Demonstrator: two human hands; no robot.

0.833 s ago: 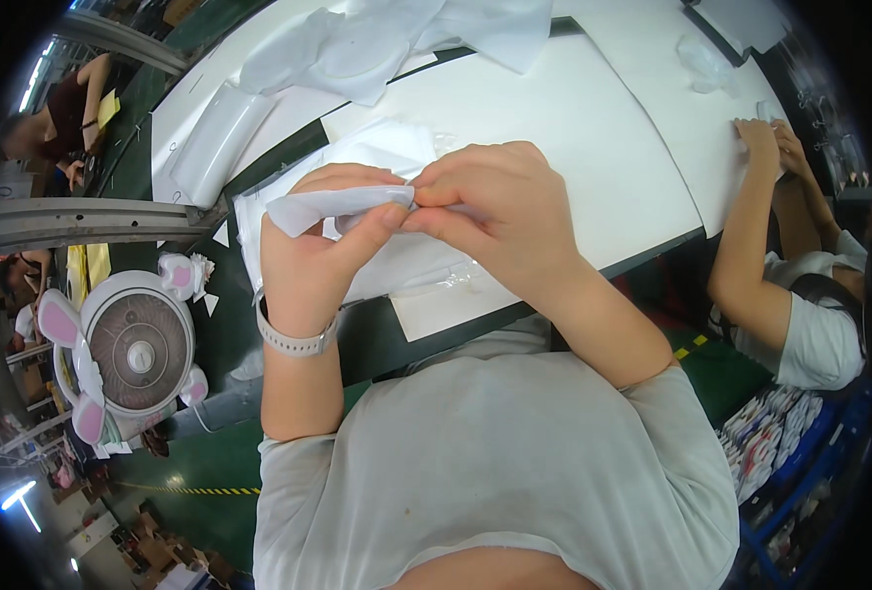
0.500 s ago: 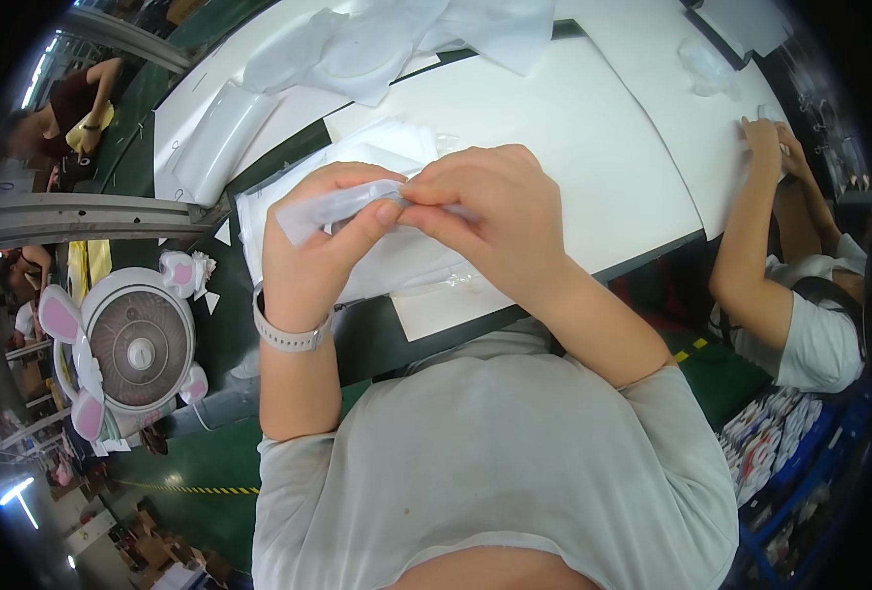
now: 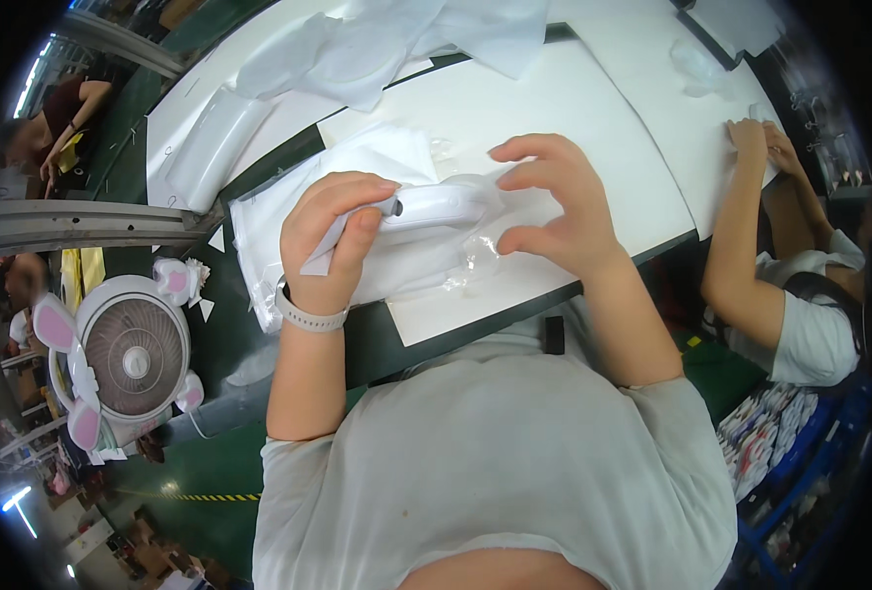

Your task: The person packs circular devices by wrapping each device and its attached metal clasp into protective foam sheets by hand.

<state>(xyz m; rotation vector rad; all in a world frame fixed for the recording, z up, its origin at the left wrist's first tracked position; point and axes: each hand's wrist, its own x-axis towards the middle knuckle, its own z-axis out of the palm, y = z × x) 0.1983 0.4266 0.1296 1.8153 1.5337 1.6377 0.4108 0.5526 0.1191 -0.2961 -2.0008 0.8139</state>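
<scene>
The right hand (image 3: 575,218), a moment ago pinched against the left hand (image 3: 308,224), now stands open, fingers spread just beside the far-right end of a glossy white piece (image 3: 441,206). The left hand alone thus grips the piece, above bagged white material (image 3: 262,234) on the surface (image 3: 363,346). No writing on it is legible.

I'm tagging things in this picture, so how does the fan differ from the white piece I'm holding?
The fan has a round front; the white piece is long and narrow. The fan looks larger than the white piece. The fan stands off to the left, while the white piece is held near the middle. Both have white parts.
</scene>
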